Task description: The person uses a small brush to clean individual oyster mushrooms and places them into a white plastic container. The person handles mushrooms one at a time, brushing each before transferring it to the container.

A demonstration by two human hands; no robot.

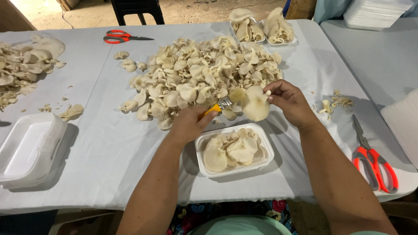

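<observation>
At the far left, a heap of mushrooms [21, 65] runs off the edge of the view, so I cannot see how far it goes, and nearer to me a stack of white foam trays [30, 150] is also cut by that edge. Farther back lie red-handled scissors [124, 37] on the pale tablecloth [104, 143]. My left hand [189, 124] is closed around a yellow-handled tool [215, 107]; my fingers cover most of the handle, and only a short metal end shows, too small for me to tell whether it is a blade or scissor tips. That end touches the stem side of a large flat mushroom [255, 103], which I grip at its right edge between thumb and fingertips of my right hand [291, 102], the remaining fingers curled in. The mushroom hangs just above the table, between the big central pile of mushrooms [204, 72] and the filled foam tray [234, 149] close to me, which holds several pale caps. At the far side a second tray of mushrooms [263, 28] sits near the table's edge. Right of my hand lie small trimmings [333, 103], and nearer, a second pair of red-handled scissors [374, 163]. At the right border more white foam [402, 124] is cut off.
</observation>
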